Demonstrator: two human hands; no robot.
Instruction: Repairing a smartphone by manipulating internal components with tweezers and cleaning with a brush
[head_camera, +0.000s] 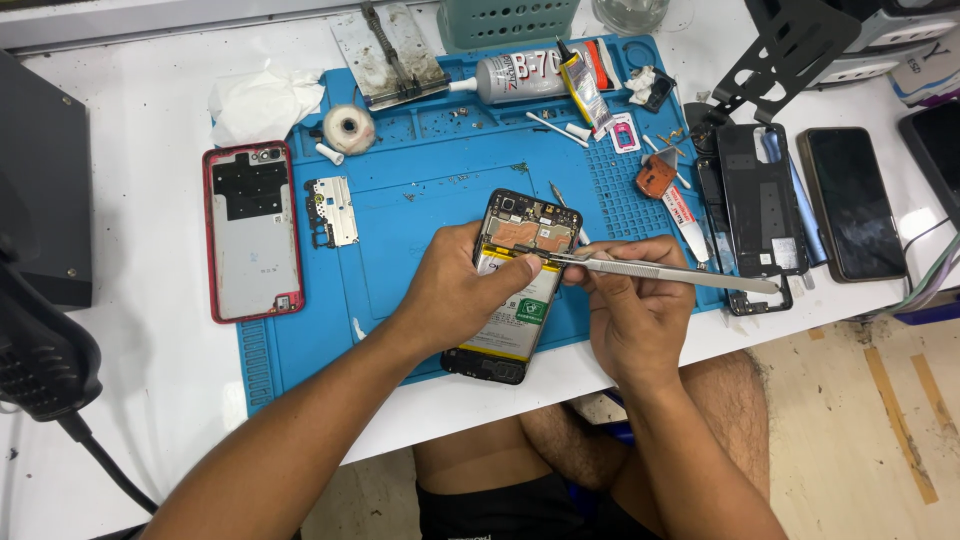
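From the head camera, the only view we have, we see an opened phone (515, 285) lying on the blue mat (420, 190) near the front edge of the white desk (150, 340), back cover off, its battery and circuit board bare. Our left hand (465, 290) lies over the phone's left side, its grip closed around the body with the thumb on the battery. Our right hand (630, 305) has its grip pinched shut on metal tweezers (650, 270), whose tips meet the phone just where battery and board join; whether the tips hold anything there we cannot tell. The danger, as we judge it, lies in those steel points: a slip could nick the battery's soft skin, bridge two contacts on the board, or tear a thin cable. The phone's lower end sits close to the desk edge, so a hard push from either hand could slide it off the mat. A red back cover (252, 230) lies well apart to the left, a glue tube (520, 75) stands off at the mat's far edge, and two more phones (800, 205) lie to the right; small loose parts on the mat could be swept away by a sleeve or wrist.
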